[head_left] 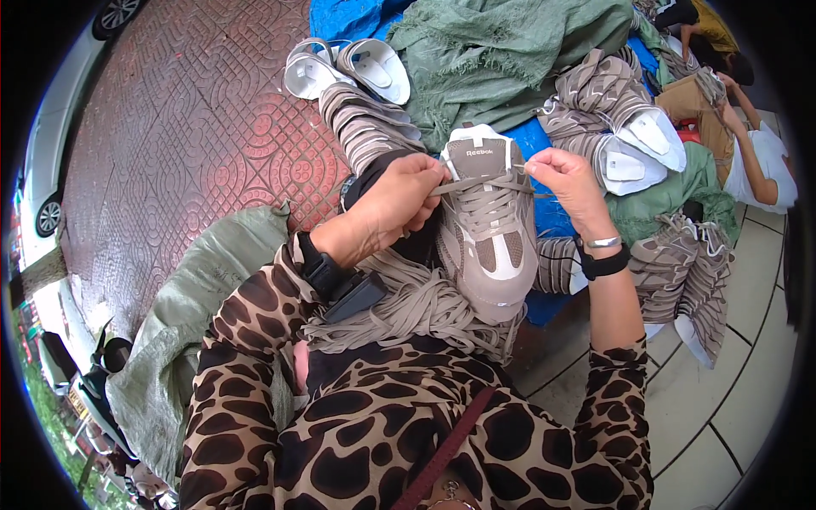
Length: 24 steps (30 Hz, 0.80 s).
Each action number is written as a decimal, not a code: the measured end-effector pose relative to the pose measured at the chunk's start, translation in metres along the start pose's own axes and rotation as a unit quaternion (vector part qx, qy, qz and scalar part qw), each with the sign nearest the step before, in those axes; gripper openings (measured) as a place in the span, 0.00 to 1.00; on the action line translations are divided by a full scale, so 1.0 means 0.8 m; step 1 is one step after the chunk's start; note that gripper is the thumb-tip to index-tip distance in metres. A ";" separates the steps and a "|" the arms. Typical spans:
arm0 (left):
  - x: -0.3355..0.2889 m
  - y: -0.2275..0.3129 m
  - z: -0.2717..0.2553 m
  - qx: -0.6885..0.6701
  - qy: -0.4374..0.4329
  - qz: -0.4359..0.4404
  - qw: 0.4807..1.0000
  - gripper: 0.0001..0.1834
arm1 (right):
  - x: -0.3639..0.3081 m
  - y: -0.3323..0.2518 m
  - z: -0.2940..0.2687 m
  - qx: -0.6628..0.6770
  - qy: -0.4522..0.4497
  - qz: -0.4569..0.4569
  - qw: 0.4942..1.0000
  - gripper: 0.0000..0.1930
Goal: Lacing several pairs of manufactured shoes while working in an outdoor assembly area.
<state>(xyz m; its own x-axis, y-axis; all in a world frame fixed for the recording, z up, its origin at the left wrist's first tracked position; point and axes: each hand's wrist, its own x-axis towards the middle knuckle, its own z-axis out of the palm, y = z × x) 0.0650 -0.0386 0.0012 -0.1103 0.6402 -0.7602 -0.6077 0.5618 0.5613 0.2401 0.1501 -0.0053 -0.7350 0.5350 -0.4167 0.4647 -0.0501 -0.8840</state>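
A taupe sneaker with white trim rests in front of me, toe toward my body, tongue at the far end. Its flat taupe shoelace criss-crosses through the eyelets. My left hand is closed in a pinch on the lace at the left of the upper eyelets. At the right side, my right hand pinches the lace near the top eyelet, thumb against forefinger. The lace stretches across the shoe between both hands. A heap of loose taupe laces lies on my lap, partly under the sneaker.
Nested stacks of shoe uppers lie at far left, far right and right. Green sacking and blue sheeting are beyond. A pale sack is at my left. Another person sits far right.
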 end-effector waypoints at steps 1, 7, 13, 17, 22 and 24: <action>0.000 -0.001 0.001 0.033 0.013 0.000 0.999 0.09 | 0.002 0.005 -0.002 -0.001 -0.010 0.001 1.000 0.05; 0.024 -0.031 -0.021 0.290 0.070 0.301 0.906 0.13 | 0.005 0.011 -0.002 0.015 -0.038 0.013 0.999 0.04; 0.013 -0.030 -0.021 0.442 0.134 0.297 0.836 0.11 | 0.009 0.001 0.017 -0.217 0.016 -0.135 0.967 0.04; 0.010 -0.032 -0.012 0.488 0.159 0.302 0.803 0.12 | 0.005 -0.016 0.035 -0.368 0.067 -0.255 0.892 0.04; 0.013 -0.033 -0.003 0.536 0.161 0.316 0.766 0.11 | 0.005 -0.006 0.031 -0.297 0.063 -0.173 0.937 0.05; 0.019 -0.037 -0.002 0.572 0.174 0.339 0.726 0.11 | 0.005 -0.006 0.031 -0.299 0.075 -0.201 0.930 0.05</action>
<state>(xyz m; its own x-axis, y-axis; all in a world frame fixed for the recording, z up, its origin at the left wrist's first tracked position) 0.0799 -0.0465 -0.0280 -0.3920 0.9138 -0.1069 0.7090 0.3741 0.5978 0.2228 0.1313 -0.0080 -0.8520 0.5235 -0.0039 0.3922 0.6335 -0.6670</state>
